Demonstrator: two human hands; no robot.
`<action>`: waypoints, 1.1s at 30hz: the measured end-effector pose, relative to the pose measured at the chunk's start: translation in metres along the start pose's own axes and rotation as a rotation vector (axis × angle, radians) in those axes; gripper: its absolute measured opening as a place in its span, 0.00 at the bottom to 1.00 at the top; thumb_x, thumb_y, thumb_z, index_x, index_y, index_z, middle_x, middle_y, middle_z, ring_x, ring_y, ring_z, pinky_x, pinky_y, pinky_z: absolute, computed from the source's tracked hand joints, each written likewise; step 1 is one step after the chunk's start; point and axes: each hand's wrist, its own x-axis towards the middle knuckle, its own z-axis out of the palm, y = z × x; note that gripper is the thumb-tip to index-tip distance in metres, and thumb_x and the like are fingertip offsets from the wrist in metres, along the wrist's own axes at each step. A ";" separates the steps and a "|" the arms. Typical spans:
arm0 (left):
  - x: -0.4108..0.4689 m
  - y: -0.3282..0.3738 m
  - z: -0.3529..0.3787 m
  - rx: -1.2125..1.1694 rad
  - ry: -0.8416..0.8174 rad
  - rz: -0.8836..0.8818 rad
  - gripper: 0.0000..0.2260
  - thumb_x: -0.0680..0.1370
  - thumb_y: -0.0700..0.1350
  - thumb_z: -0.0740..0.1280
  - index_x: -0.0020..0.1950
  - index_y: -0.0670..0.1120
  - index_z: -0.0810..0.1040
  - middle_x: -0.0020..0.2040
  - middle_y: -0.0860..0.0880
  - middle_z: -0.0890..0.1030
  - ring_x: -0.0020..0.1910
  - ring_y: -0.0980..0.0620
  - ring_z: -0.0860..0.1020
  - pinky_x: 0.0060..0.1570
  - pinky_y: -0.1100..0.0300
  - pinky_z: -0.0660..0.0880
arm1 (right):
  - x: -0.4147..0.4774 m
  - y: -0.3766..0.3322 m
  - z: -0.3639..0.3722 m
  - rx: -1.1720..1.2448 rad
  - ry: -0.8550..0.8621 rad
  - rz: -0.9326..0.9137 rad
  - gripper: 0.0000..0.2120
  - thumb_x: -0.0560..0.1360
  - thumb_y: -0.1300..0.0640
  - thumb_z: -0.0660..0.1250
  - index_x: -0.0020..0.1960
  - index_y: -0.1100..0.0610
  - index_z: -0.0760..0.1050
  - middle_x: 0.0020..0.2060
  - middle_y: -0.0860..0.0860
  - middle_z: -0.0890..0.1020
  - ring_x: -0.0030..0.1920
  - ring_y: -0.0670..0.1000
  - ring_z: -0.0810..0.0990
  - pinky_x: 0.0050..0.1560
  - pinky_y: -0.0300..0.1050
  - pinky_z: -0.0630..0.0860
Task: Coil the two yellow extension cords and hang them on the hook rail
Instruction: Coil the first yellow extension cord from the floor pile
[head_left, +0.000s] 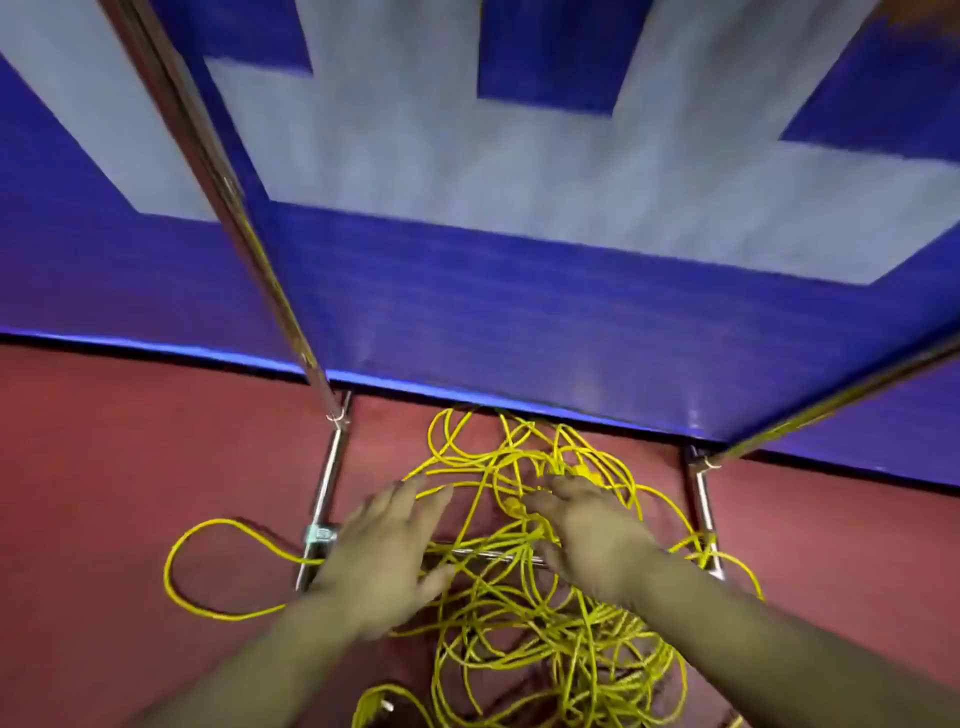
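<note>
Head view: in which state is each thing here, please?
yellow cords, tangled loose on the red floor, not coiled.
left hand, open, fingers spread over the cords.
right hand, fingers bent into the cords; grip unclear.
metal frame, upright; cord strands cross its low bar.

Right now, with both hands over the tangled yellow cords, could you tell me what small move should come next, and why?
Probably the right hand should pinch the yellow connector at its fingertips and ease it out: the cords lie in one tangle over the metal bar, and coiling needs a free end.
</note>
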 end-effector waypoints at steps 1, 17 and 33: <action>0.010 -0.005 0.024 0.001 -0.046 -0.007 0.38 0.71 0.70 0.54 0.79 0.56 0.59 0.75 0.47 0.67 0.72 0.43 0.69 0.68 0.47 0.70 | 0.020 0.005 0.022 -0.032 -0.022 -0.019 0.27 0.78 0.44 0.63 0.75 0.46 0.64 0.73 0.53 0.68 0.72 0.58 0.67 0.71 0.51 0.67; 0.051 -0.008 0.086 -0.362 -0.110 -0.089 0.28 0.79 0.60 0.63 0.78 0.57 0.63 0.73 0.50 0.73 0.71 0.52 0.72 0.69 0.57 0.68 | 0.045 0.049 0.048 0.347 0.258 0.019 0.10 0.78 0.54 0.68 0.58 0.47 0.82 0.48 0.44 0.85 0.47 0.42 0.82 0.49 0.38 0.74; -0.111 0.168 -0.209 -0.995 0.285 0.317 0.05 0.78 0.41 0.71 0.52 0.50 0.81 0.39 0.51 0.82 0.34 0.51 0.81 0.39 0.56 0.78 | -0.234 -0.060 -0.163 1.093 0.686 -0.210 0.05 0.76 0.67 0.70 0.50 0.59 0.80 0.41 0.58 0.87 0.43 0.49 0.85 0.48 0.36 0.79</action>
